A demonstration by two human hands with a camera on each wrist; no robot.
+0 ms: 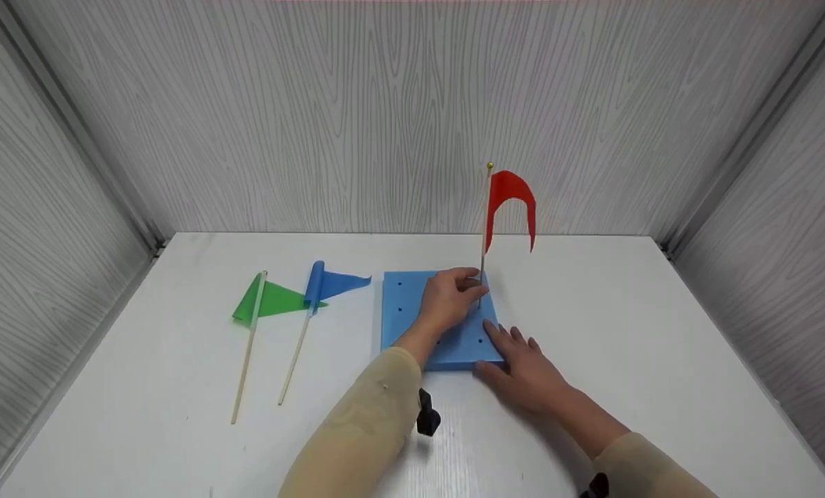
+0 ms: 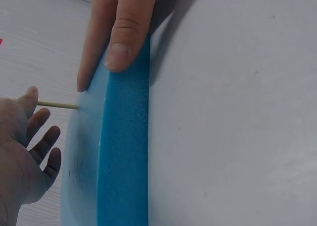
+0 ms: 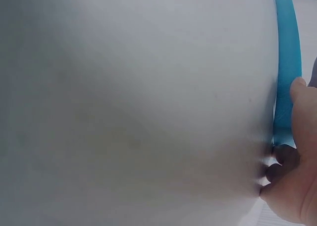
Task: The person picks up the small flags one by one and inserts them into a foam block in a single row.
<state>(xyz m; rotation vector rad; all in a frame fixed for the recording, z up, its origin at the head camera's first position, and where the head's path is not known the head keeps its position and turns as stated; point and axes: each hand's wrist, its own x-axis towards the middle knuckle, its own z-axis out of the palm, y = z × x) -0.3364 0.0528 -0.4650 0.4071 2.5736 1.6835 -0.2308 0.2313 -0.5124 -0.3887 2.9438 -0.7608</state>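
Observation:
A red swallowtail flag (image 1: pixel 511 194) on a thin wooden stick with a gold tip stands nearly upright over a light blue foam block (image 1: pixel 402 328) with small holes. My left hand (image 1: pixel 450 297) pinches the stick low down between thumb and fingertips. The stick's lower end meets the block's top face near the right side; in the left wrist view the stick (image 2: pixel 58 105) runs from the left thumb to the foam. My right hand (image 1: pixel 526 377) rests with extended fingers at the block's front right corner. Its thumb (image 2: pixel 121 52) presses at the front edge.
A green pennant (image 1: pixel 281 300) and a blue pennant (image 1: pixel 343 282), each on a wooden stick, lie left of the block on the white table (image 1: pixel 142 387). The green tip overlaps the blue pennant's stick. Wood-grain panels (image 1: pixel 398 117) enclose the table at the back and sides.

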